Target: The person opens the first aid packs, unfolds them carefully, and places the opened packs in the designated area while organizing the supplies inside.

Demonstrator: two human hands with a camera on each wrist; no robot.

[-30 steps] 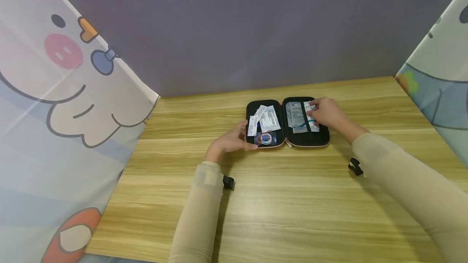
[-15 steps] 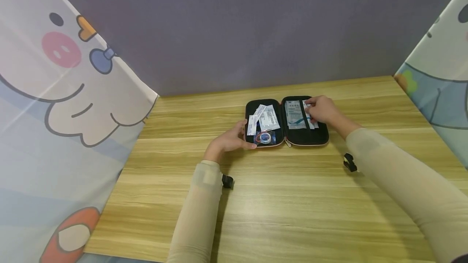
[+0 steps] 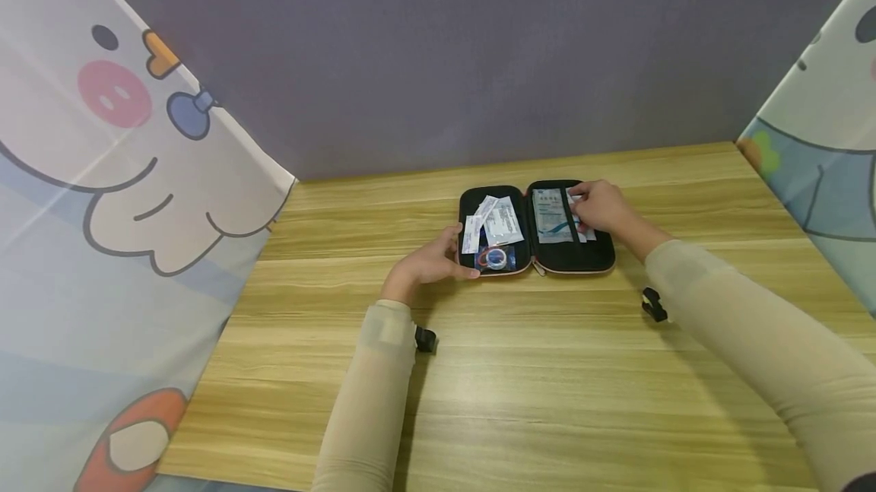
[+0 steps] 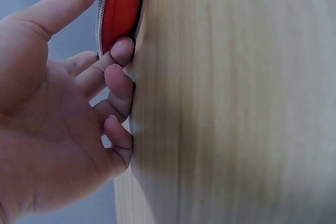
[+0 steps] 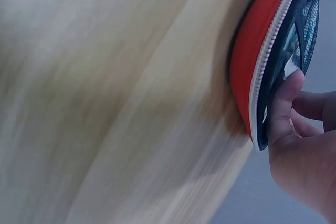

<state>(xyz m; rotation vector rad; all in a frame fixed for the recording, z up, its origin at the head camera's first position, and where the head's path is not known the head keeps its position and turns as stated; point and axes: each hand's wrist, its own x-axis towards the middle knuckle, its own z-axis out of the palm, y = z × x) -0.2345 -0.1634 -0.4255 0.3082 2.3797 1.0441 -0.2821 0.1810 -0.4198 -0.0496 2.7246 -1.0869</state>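
Note:
A zip case (image 3: 564, 258) with a black lining lies unfolded on the table. My left hand (image 3: 431, 260) grips its left half, thumb at the near corner and fingers along the side. In the left wrist view the red shell (image 4: 122, 11) sits by those fingertips. White sachets (image 3: 503, 222) and a blue packet with a ring-shaped roll (image 3: 496, 258) fill that half. Over the right half, my right hand (image 3: 601, 207) pinches a white packet (image 5: 290, 67), mostly hidden by the fingers. Beside it, a clear packet with blue print (image 3: 553, 217) lies under a black strap.
The wood-grain table (image 3: 534, 385) extends in front of the case and to both sides. A grey panel (image 3: 479, 58) stands behind it, and cartoon-printed cloth (image 3: 219, 195) hangs at the left and right. A zip pull (image 3: 540, 269) hangs at the case's near hinge.
My right hand has shifted slightly left and up with the white packet. The clear packets in the right half now lie more neatly together under the strap. My left hand stays put.

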